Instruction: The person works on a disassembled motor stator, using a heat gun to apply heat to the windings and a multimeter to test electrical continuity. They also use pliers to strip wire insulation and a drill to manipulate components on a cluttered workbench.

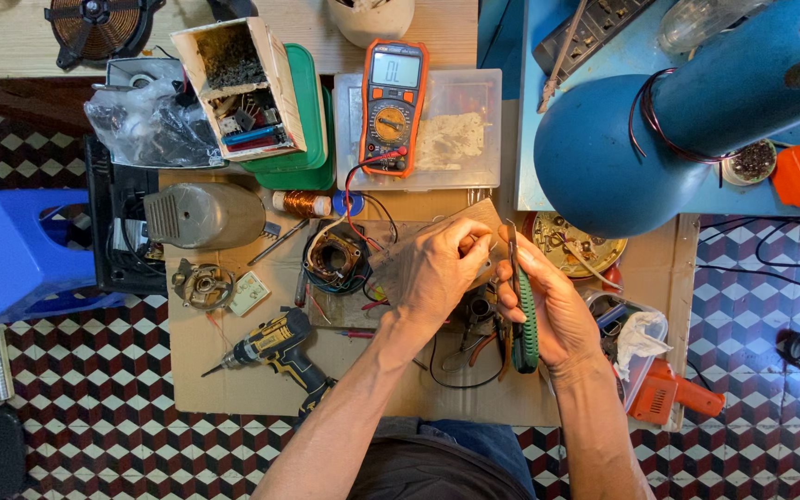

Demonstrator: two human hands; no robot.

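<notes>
My left hand pinches a sheet of brown cardboard-like paper at its edge, over the middle of the work board. My right hand grips scissors with green handles, the blades pointing up beside the sheet. A motor stator with copper windings lies just left of my left hand. An orange multimeter rests on a clear plastic box, and its red and black leads run down toward the stator.
A yellow-black cordless drill lies at the lower left of the cardboard mat. A grey motor housing, a copper wire spool, a blue dome-shaped body, a blue stool and an orange tool surround the spot.
</notes>
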